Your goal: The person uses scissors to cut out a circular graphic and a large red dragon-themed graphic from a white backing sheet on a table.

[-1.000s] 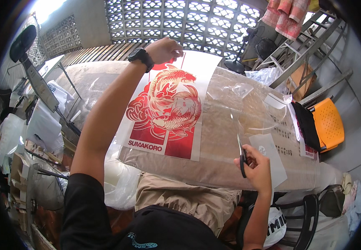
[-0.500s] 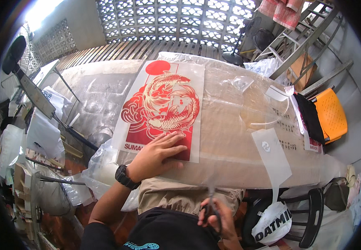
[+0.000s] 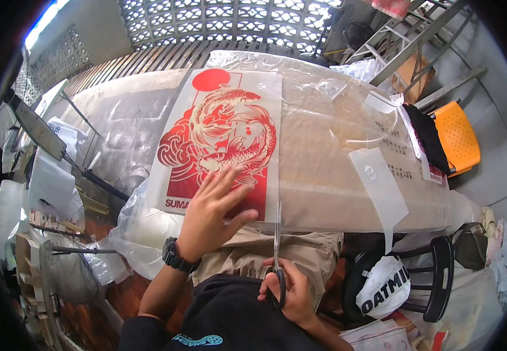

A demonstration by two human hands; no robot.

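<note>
Holding our left hand (image 3: 212, 212) splayed, fingers apart, over the lower part of the print (image 3: 217, 140) on the table (image 3: 318, 196), we do best to line up the scissors (image 3: 276, 255), clasped in our right hand (image 3: 294, 292), with the print's right edge and press lightly.

Brown-topped table (image 3: 318, 202) w/ clear plastic (image 3: 306, 79) over it. On top: red fish print (image 3: 221, 131) nr front edge, L of ctr; white offcut (image 3: 380, 190) on R, tail over edge; curved strip (image 3: 366, 141) behind; black cloth (image 3: 426, 131) nr R end.
</note>
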